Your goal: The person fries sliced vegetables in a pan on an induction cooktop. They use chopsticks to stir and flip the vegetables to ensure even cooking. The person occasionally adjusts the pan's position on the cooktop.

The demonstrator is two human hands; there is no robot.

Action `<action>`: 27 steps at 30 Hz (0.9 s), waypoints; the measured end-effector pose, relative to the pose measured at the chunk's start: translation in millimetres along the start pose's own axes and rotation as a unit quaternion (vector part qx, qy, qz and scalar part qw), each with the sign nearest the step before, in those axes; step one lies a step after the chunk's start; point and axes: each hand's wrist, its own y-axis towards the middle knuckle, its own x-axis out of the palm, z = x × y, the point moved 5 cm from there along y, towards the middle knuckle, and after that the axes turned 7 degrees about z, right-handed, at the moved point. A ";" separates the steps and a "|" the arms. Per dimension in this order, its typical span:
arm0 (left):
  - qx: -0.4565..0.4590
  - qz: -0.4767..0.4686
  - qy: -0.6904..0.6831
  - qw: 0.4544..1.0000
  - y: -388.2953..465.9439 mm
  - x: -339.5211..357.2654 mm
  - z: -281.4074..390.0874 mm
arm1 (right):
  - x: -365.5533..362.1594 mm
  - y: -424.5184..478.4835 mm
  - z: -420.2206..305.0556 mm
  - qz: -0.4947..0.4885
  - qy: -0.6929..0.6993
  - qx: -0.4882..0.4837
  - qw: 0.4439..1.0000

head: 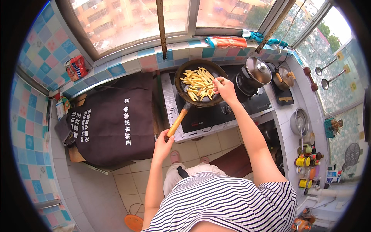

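Potato strips [195, 79], pale yellow and cut like fries, lie in a dark frying pan [180, 69] on the left side of a black-topped stove [192, 120]. My left hand [163, 146] grips the end of the pan's wooden handle [177, 123], which points toward me. Over the right side of the pan, my right hand [226, 90] holds thin chopsticks [207, 86]. Their tips reach in among the potato strips and are hard to make out against them.
A lidded pot [256, 74] stands on the right burner. Beyond it, a smaller pot [282, 79] rests on a dark base. A metal bowl [300, 121] and several seasoning jars [303, 162] line the right counter. Dark printed cloth [113, 121] covers the left surface. An orange stool [134, 222] stands behind.
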 end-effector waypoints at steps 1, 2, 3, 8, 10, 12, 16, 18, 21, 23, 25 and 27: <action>-0.001 0.001 0.000 1.000 -0.6 0.0 1.6 | -1.2 -3.3 -4.6 0.002 -0.009 -0.011 1.000; -0.004 0.002 0.002 1.000 -1.3 0.4 0.7 | 3.0 -5.9 -5.3 -0.003 0.011 -0.008 1.000; -0.003 0.000 0.005 1.000 -0.3 0.9 1.3 | 7.4 -7.3 -2.5 -0.009 0.034 -0.013 0.999; 0.013 0.001 0.006 1.000 3.9 2.9 -7.4 | 25.5 -5.0 26.8 -0.041 -0.026 -0.098 0.994; 0.012 0.008 0.000 1.000 3.6 1.9 -11.3 | 24.1 -10.0 15.2 -0.041 -0.049 -0.093 0.994; 0.011 0.011 -0.001 1.000 2.4 0.9 -12.9 | 17.4 -15.4 -1.4 -0.031 -0.048 -0.076 0.995; 0.010 0.017 0.006 1.000 -0.2 2.4 -11.4 | 18.6 -25.4 -6.3 -0.051 -0.013 -0.054 0.997; 0.020 0.020 0.012 1.000 -1.8 2.4 -8.5 | 22.5 -26.8 -2.1 -0.082 -0.046 -0.078 0.993; 0.018 0.020 0.010 1.000 -2.7 1.2 -4.6 | 21.7 -24.9 6.5 -0.036 -0.091 -0.123 0.988; 0.005 0.013 0.005 1.000 -3.2 -0.3 -2.1 | 20.1 -24.6 11.1 -0.034 -0.062 -0.093 0.993; -0.013 0.003 -0.001 1.000 -5.1 -1.7 1.6 | 20.1 -35.3 -5.5 -0.046 -0.036 -0.056 0.997; -0.007 0.005 0.008 1.000 -6.6 -3.1 8.2 | 25.5 -34.7 -2.2 -0.058 -0.057 -0.083 0.993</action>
